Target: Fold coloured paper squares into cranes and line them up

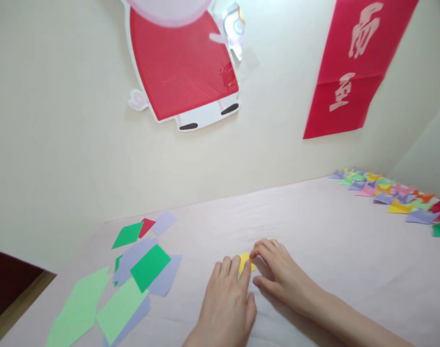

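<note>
A small piece of yellow paper (245, 262) lies on the pale cloth-covered surface between my two hands. My left hand (227, 294) rests palm down, its fingers laid flat over the left and lower edges of the paper. From the right, my right hand (277, 272) reaches in with bent fingers, the index fingertip at the paper's right edge. Its thumb sits apart from the fingers, lower down on the cloth. Part of the paper is hidden under my left fingers, so its full shape does not show.
Flat sheets, including a dark green sheet (151, 266), a light green sheet (122, 308) and a lilac sheet (165, 223), lie at left. Rows of small folded coloured paper pieces (400, 206) stand at right. Behind is a wall with a red-bodied cartoon cutout (185, 62) and a red banner (344, 96).
</note>
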A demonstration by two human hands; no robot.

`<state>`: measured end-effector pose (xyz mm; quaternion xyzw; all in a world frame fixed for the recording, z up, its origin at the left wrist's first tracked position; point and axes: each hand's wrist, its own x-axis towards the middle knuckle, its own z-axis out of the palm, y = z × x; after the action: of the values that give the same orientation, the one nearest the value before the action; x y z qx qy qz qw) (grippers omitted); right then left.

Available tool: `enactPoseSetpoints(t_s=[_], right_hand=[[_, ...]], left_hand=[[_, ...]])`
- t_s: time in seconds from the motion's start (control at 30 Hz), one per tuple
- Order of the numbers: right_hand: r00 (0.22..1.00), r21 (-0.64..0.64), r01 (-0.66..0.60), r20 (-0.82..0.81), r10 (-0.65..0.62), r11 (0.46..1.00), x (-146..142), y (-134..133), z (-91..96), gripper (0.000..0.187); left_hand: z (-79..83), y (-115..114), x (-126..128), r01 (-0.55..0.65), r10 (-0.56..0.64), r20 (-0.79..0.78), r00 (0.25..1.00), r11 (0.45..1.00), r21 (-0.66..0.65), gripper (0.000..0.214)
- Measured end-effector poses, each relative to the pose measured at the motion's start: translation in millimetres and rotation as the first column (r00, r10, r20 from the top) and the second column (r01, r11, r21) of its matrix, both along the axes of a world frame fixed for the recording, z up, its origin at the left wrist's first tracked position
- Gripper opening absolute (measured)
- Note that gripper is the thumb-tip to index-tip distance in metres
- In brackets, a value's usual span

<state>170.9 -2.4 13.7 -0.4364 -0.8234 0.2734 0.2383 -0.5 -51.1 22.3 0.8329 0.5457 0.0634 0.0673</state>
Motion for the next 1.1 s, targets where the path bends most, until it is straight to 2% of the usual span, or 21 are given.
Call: enactPoseSetpoints(t_s=[0.1,0.2,0.3,0.43,0.6,0.7,0.87,1.1], right_hand=[[0.999,0.053,-0.032,0.017,0.032,0.998,-4,1,0.6,0.025],[0.997,0.066,-0.072,0.018,0.071,0.995,-6,10,0.2,0.022],[0.993,0.029,-0.116,-0.004,0.117,0.993,-4,19,-1.1,0.02],[0.983,-0.007,-0.17,-0.065,0.169,0.985,1,23,-4.2,0.019],[0.969,-0.02,-0.224,-0.112,0.22,0.974,4,24,-8.0,0.018],[0.977,-0.052,-0.198,-0.096,0.193,0.979,3,26,-9.4,0.012],[0.994,-0.096,-0.104,-0.056,0.098,0.99,-4,28,-8.1,0.013],[0.998,-0.072,-0.062,-0.017,0.061,0.995,-10,26,-7.7,0.014]], left_hand=[[8.8,3,-2,-0.011,0.011,0.011,1.0,0.999,-0.032,0.041],[10.0,10,-7,-0.037,0.043,0.087,0.995,0.998,-0.059,0.03],[2.1,18,-11,-0.049,0.06,0.17,0.984,0.997,-0.067,0.02],[-9.5,22,-14,-0.01,0.018,0.255,0.967,0.999,-0.035,0.013],[-15.1,19,-16,0.041,-0.05,0.27,0.962,0.998,0.04,0.009],[-18.8,20,-16,0.028,-0.045,0.324,0.945,0.998,0.057,0.016],[-24.3,25,-17,-0.041,0.03,0.521,0.853,0.999,0.01,0.018],[-28.2,30,-16,-0.085,0.081,0.51,0.856,0.996,-0.017,0.019]])
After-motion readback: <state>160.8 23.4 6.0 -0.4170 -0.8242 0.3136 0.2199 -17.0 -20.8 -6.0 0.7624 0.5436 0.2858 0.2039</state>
